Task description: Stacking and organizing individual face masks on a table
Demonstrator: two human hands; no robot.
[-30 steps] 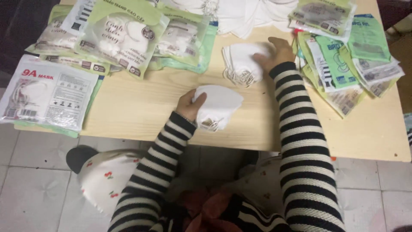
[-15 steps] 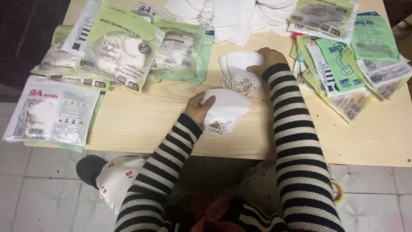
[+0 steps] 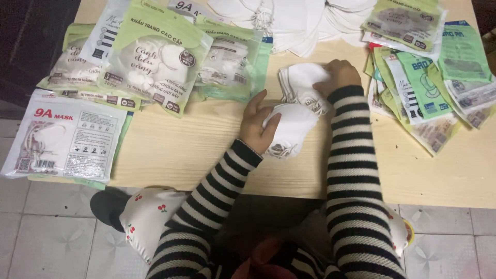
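On the wooden tabletop (image 3: 196, 150) we count two small stacks of white masks. Our left hand (image 3: 257, 125) has fingers clamped on the near stack (image 3: 289, 132); behind it, our right hand (image 3: 338, 75) presses, fingers together, the second stack (image 3: 299, 82). Tiled floor (image 3: 46, 232) lies below.

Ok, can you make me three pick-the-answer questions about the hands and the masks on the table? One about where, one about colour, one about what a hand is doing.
1. Where is the right hand?
A. on the small stack of masks
B. on the floor
C. on the green packets

2. What colour is the mask by the left hand?
A. blue
B. white
C. black

3. What is the left hand doing?
A. hanging off the table
B. making a fist in the air
C. holding the folded mask

Answers: 1 A, its fingers rest on the stack. 2 B, it is plain white. 3 C, the fingers curl round its edge.
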